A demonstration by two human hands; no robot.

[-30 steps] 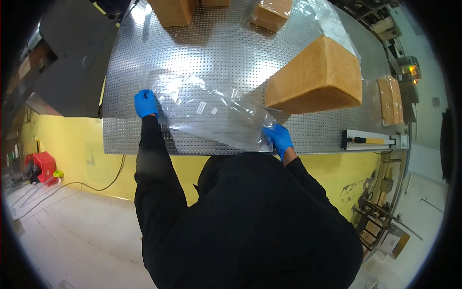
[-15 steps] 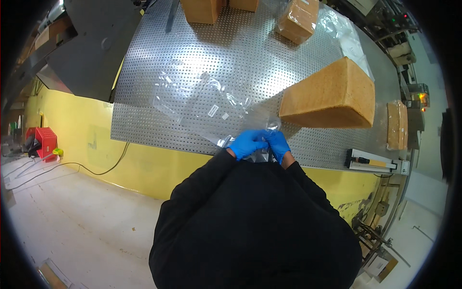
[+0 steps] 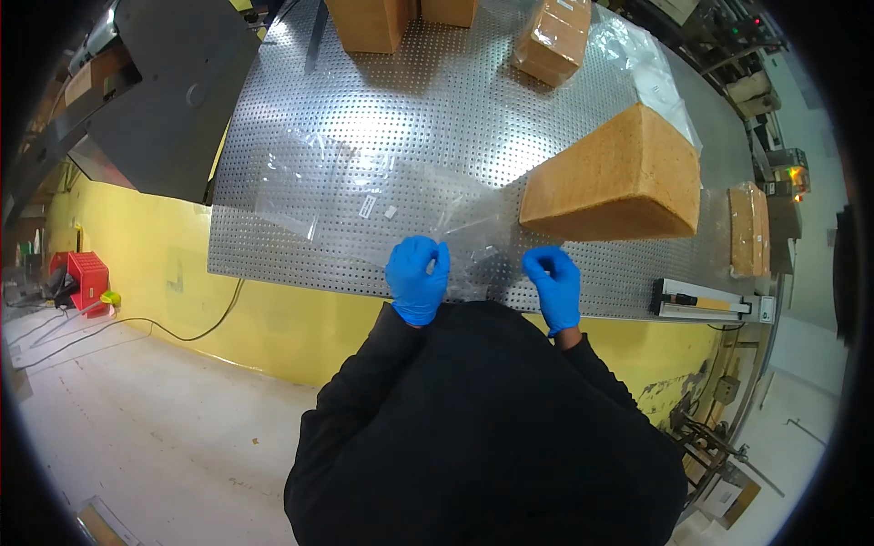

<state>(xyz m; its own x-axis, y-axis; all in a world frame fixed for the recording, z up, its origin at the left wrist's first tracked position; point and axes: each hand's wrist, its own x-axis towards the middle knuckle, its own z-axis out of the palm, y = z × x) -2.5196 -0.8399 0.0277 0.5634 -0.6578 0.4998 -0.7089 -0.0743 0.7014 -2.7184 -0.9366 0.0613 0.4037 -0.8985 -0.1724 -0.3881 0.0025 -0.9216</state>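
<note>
A large clear plastic bag [image 3: 346,202] with small white labels lies flat on the perforated metal table [image 3: 300,109]. At its near end, by the table's front edge, my left hand [image 3: 419,280] and my right hand [image 3: 555,289], both in blue gloves, are apart with fingers curled into pinches. They seem to grip the two sides of the bag's near end; the see-through film hardly shows at my right fingertips. Just beyond my right hand rests a big unwrapped bread loaf [image 3: 605,182], brown-crusted and bare.
A wrapped loaf [image 3: 553,41] lies at the far side, near more brown loaves [image 3: 366,23]. Clear film [image 3: 651,77] lies at the far right. At right are another wrapped loaf [image 3: 748,232] and a metal-framed device [image 3: 701,300]. A dark machine [image 3: 168,100] stands left.
My hands were together at the bag's near end; now they are spread apart, left hand leftward and right hand rightward. The bag's film has shifted left and spread between them.
</note>
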